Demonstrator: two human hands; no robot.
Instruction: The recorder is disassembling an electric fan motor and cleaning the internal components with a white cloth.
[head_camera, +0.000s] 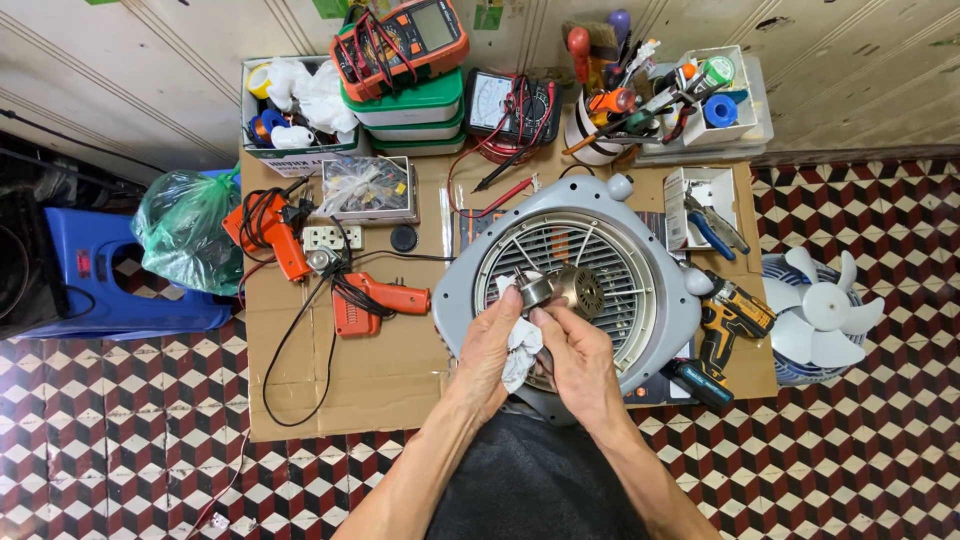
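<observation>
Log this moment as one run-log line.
left hand: holds white cloth on fan motor | right hand: grips motor | under: grey fan housing on cardboard

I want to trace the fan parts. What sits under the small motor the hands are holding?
Under the motor lies the grey fan housing with its round grille. Both hands and a white cloth cover the grille's lower part.
</observation>
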